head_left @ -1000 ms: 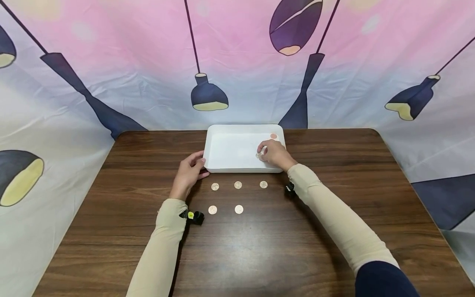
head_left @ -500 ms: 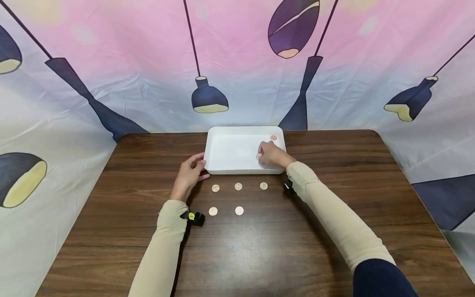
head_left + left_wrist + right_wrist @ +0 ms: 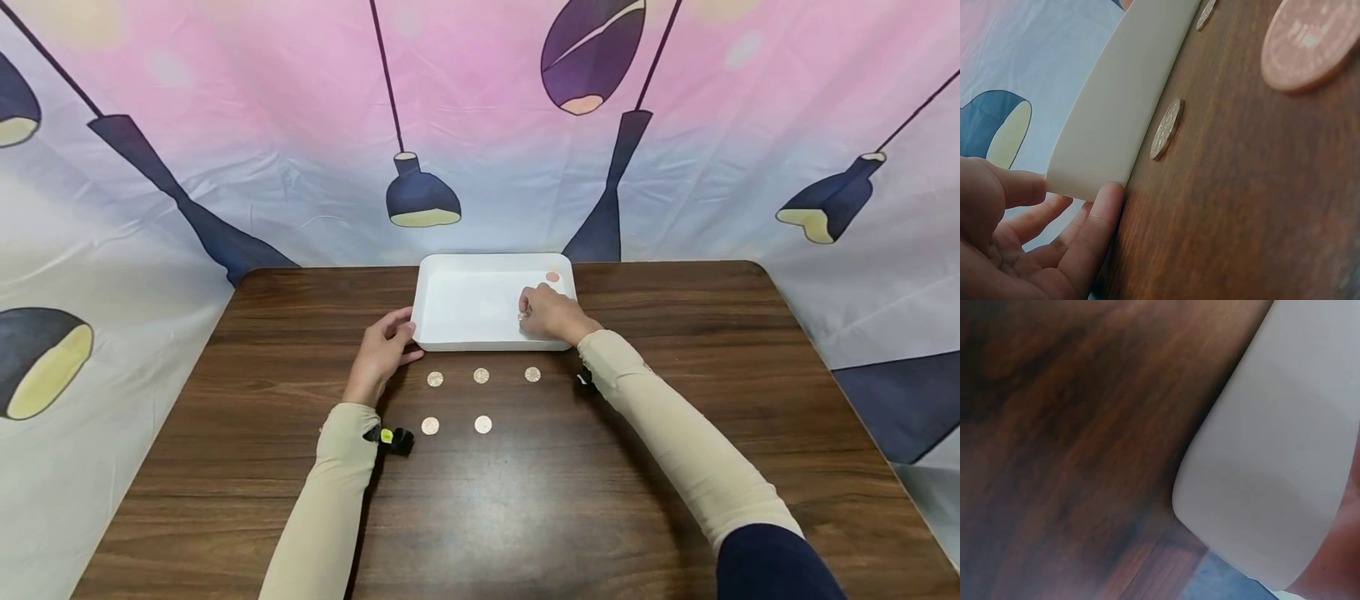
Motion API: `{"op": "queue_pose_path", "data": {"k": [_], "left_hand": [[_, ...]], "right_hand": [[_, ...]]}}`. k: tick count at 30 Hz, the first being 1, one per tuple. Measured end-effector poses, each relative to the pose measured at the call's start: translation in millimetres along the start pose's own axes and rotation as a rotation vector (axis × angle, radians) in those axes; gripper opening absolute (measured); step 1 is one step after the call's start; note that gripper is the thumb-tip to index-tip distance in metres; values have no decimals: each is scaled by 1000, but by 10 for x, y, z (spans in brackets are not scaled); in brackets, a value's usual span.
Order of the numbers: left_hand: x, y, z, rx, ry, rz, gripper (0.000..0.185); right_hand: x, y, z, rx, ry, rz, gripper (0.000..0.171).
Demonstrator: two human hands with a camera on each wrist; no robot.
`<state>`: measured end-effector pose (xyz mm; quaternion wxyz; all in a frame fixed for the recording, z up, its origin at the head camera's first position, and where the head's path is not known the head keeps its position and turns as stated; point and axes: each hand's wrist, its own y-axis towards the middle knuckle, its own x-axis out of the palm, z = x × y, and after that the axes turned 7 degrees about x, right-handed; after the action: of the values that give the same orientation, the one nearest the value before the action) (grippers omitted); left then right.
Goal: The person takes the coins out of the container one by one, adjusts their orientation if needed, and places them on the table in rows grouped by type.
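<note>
White tray (image 3: pixel 457 312): one coin (image 3: pixel 552 277) in at 1 o'clock, second coin (image 3: pixel 522 316) pinched by right hand (image 3: pixel 551 312); five coins (image 3: pixel 481 375) left. Left hand (image 3: pixel 382 350) open, touching tray corner.

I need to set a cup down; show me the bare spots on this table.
Bare wood lies on the table right of the right hand, left of the left hand, and near the front edge below the coins. It is crowded in front of the white tray, where five coins lie between the arms.
</note>
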<state>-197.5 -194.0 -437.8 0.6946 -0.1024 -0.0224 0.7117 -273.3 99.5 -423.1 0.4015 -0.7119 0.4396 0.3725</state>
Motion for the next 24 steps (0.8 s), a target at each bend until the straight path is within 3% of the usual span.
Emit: {"op": "queue_pose_path", "data": {"k": [3,8,14,24], "left_hand": [[3,9,-11,-3,3,3,49],[-8,12,-19,0,9,8,48],[-28,6,-13,21,7,1,48],[-7,15,-25,21,-2,-7,48]], "right_hand": [[10,-2,5,19,-21,-24,11],[-4,-35,-9,42,-20,-27,21],[-43,-103,1,11,-1,-15,32],[-103,-4,69,-63,-56,-77,16]]}}
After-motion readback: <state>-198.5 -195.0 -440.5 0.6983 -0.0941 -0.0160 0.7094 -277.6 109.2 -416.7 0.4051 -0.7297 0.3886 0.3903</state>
